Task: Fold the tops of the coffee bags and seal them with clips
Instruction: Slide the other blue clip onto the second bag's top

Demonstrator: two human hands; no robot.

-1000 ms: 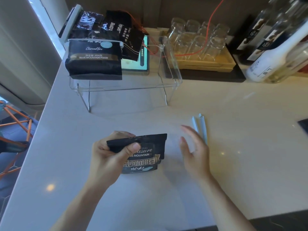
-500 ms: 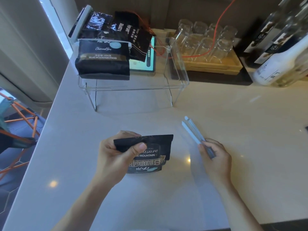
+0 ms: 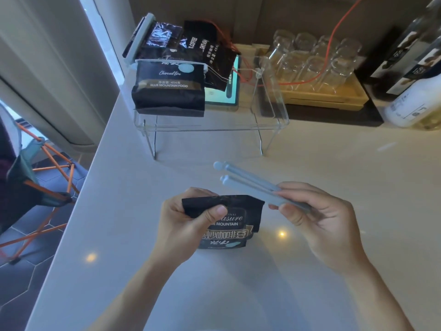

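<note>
A small black coffee bag with gold lettering stands on the white counter; its top is folded over. My left hand pinches that folded top at its left end. My right hand holds a long pale-blue sealing clip by its hinge end. The clip's two arms are spread apart and point up-left, just above the bag's right corner. On a clear acrylic shelf at the back lie three more black coffee bags, two of them with pale clips across their tops.
Behind the shelf lies a lit tablet. A wooden tray of upturned glasses stands at the back right with an orange cable across it. Bottles stand at the far right. The counter's left edge drops to the floor and an orange-framed chair.
My right hand reached to the clip lying on the counter, picked it up and brought it left to the bag's top. My left hand kept hold of the fold.
</note>
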